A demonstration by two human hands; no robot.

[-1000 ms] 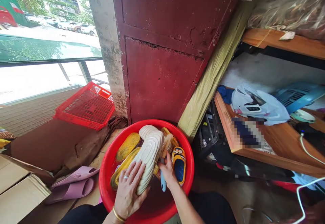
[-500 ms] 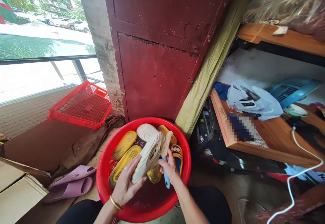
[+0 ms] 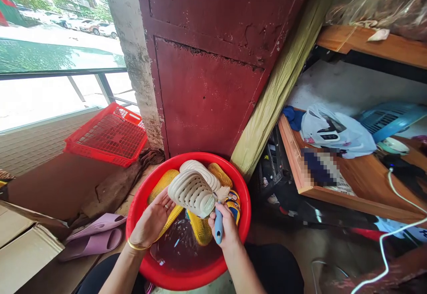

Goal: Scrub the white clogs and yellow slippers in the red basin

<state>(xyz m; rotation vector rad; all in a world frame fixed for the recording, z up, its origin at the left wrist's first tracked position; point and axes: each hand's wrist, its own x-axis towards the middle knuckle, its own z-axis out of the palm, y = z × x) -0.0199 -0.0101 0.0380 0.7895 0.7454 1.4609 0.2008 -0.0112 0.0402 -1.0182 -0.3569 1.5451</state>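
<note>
A cream clog [image 3: 193,194] with a ridged, holed upper is held over a red basin [image 3: 187,280] of dark water. My left hand [image 3: 151,220] is open at the clog's left end, its palm turned inward and its fingertips partly hidden behind the clog. My right hand [image 3: 228,227] grips the blue handle of a scrub brush [image 3: 219,229], its fingers also against the clog's near right end. The brush head lies partly behind the clog. Another pale shoe [image 3: 200,169], yellow soles [image 3: 200,231] and a blue-and-yellow slipper [image 3: 234,205] lie in the basin.
Purple slippers [image 3: 96,238] lie left of the basin, near a cardboard box [image 3: 26,258]. A red plastic crate [image 3: 106,136] stands behind them. A dark red door [image 3: 207,107] rises beyond the basin. On the right are a wooden shelf [image 3: 360,205] and a white cable [image 3: 383,249].
The clog has turned from its side to show its holed upper. My left hand has shifted left and opened along its end. The brush stays in my right hand.
</note>
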